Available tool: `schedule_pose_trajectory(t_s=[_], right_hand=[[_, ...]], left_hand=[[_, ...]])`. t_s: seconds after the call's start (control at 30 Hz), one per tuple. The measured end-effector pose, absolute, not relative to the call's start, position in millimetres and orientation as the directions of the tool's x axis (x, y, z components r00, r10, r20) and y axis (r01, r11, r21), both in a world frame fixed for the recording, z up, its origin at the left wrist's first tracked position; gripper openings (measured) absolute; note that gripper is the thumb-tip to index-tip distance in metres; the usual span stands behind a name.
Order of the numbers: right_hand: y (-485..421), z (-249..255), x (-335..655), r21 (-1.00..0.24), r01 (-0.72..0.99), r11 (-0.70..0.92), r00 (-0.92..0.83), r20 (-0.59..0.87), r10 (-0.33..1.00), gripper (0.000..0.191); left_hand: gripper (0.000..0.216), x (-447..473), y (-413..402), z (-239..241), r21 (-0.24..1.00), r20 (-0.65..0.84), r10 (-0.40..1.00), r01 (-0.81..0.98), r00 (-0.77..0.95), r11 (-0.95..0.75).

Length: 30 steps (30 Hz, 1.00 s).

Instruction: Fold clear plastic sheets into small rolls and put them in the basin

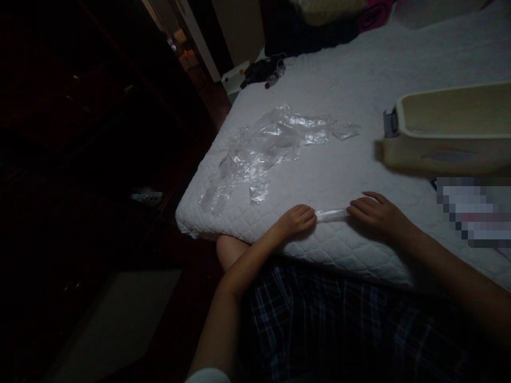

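Observation:
A narrow folded strip of clear plastic, apparently a plastic bag [332, 215], lies low over the near edge of the bed. My left hand [297, 219] is closed on its left end, fingers together. At the other end, my right hand [377, 214] pinches the plastic, with one finger lifted away. Further off, several crumpled clear plastic bags [271, 141] are spread over the white quilted mattress cover [335, 170]. The thumbs are mostly hidden.
To the right stands a cream plastic bin [451, 151] with a grey latch. A blurred-out item [477, 213] lies in front of it. Dark cloth [311, 37] is piled at the back. Beyond the bed's left edge the floor is very dark.

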State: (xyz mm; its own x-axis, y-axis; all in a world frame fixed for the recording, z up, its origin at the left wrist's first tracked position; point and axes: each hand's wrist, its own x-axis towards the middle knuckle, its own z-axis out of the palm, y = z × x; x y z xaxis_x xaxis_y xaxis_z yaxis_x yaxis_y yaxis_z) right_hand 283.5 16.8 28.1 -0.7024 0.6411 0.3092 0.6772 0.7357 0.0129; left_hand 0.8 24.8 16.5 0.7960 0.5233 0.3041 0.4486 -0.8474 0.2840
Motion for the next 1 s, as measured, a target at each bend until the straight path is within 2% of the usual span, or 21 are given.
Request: schedule_pose_trajectory(t_s=[0.17,0.3,0.5,0.67,0.77,0.87,0.93,1.0], right_hand=[[12,14,299,0.035,0.603,0.797,-0.769,0.293,0.569,0.026],[9,9,306,-0.026,0.606,0.795,-0.761,0.270,0.590,0.036],[3,5,308,-0.044,0.622,0.782,-0.741,0.288,0.606,0.043],[-13,-9,309,-0.065,0.660,0.749,-0.713,0.262,0.651,0.069],[-17,-18,314,-0.114,0.696,0.709,-0.675,0.233,0.700,0.074],[-13,-14,314,-0.209,0.745,0.634,-0.593,0.226,0.772,0.061],[-12,-3,304,-0.242,0.801,0.547,-0.480,0.286,0.829,0.057],[-15,10,283,-0.217,0.845,0.489,-0.395,0.364,0.844,0.062]], left_hand=[[0.024,-1,24,16,0.250,0.297,0.451,0.388,0.842,-0.887],[0.025,-1,23,16,0.229,0.242,0.454,0.404,0.857,-0.885],[0.030,-3,17,18,0.171,0.127,0.484,0.462,0.865,-0.870],[0.042,-12,6,14,0.161,0.090,0.457,0.440,0.885,-0.884],[0.059,-15,-1,14,0.129,0.034,0.467,0.459,0.884,-0.879],[0.065,-14,-6,14,0.098,0.005,0.497,0.494,0.868,-0.864],[0.064,-14,-8,14,0.081,0.007,0.509,0.507,0.860,-0.858],[0.064,-13,-8,14,0.061,0.021,0.513,0.511,0.858,-0.857]])
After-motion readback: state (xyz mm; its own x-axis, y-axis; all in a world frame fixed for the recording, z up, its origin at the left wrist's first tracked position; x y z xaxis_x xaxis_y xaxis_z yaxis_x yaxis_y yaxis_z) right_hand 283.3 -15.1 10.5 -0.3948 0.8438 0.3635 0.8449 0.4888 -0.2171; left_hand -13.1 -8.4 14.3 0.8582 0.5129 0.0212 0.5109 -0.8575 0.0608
